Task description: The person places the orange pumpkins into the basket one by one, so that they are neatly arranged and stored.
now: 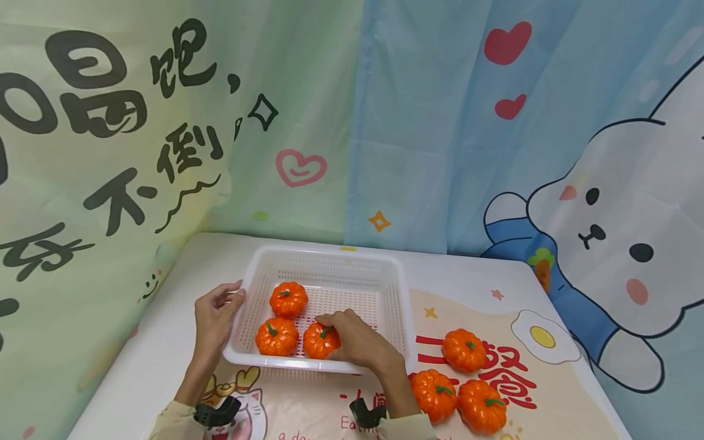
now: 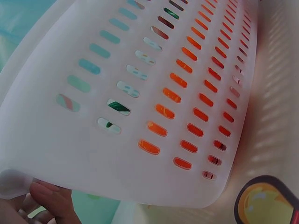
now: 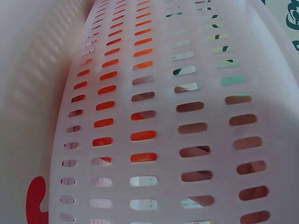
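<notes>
A white perforated basket (image 1: 324, 365) stands on the table with three orange pumpkins inside. Two of them, one (image 1: 288, 299) behind the other (image 1: 277, 337), lie at its left side. My right hand (image 1: 360, 342) reaches over the front rim and grips the third pumpkin (image 1: 321, 340), near the front wall. My left hand (image 1: 216, 315) pinches the basket's left rim; in the left wrist view its fingers (image 2: 51, 200) are at the rim's corner. In the right wrist view the basket's wall (image 3: 163, 126) hides most of my right hand, which shows only through the slots.
Right of the basket, three more orange pumpkins, one farther back (image 1: 464, 350) and two nearer (image 1: 433, 396) (image 1: 481, 406), lie close together on the printed tablecloth (image 1: 308, 403). A printed curtain (image 1: 407, 122) hangs behind the table.
</notes>
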Demonstrator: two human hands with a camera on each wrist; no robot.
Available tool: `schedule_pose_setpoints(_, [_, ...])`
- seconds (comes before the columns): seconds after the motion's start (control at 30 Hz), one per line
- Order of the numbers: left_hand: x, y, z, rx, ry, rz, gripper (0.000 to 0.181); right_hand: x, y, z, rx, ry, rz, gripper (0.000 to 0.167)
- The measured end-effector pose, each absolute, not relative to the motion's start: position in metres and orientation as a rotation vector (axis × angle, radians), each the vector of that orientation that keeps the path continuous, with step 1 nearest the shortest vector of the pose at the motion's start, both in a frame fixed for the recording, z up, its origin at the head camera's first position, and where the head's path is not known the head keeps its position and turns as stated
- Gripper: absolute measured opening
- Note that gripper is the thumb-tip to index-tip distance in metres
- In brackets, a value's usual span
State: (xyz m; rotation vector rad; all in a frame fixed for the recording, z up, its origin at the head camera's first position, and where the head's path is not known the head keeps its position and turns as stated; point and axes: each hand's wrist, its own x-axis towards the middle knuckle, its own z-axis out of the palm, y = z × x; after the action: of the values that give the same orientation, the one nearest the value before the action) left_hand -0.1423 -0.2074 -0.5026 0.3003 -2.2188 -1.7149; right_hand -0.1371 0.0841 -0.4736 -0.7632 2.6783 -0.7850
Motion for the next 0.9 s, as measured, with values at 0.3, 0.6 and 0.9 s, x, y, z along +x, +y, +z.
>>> schedule_pose_setpoints(0.3, [-0.1410,-0.2087,-0.5029,0.315,-2.218,-1.732,0.032,-0.1388,0.0846,-0.4757,-0.812,2.667,-0.812,0.065])
schedule_pose_setpoints(0.6, [-0.1417,-0.2077,-0.5025,0.321,-2.225,-1.754,0.033,-0.1399,0.0864,-0.4755,-0.824,2.661,-0.801,0.068])
schedule_pose_setpoints(0.9, [-0.1435,-0.2075,-0.5042,0.307,-2.205,-1.749,0.030,-0.1404,0.0862,-0.4738,-0.803,2.661,-0.800,0.071])
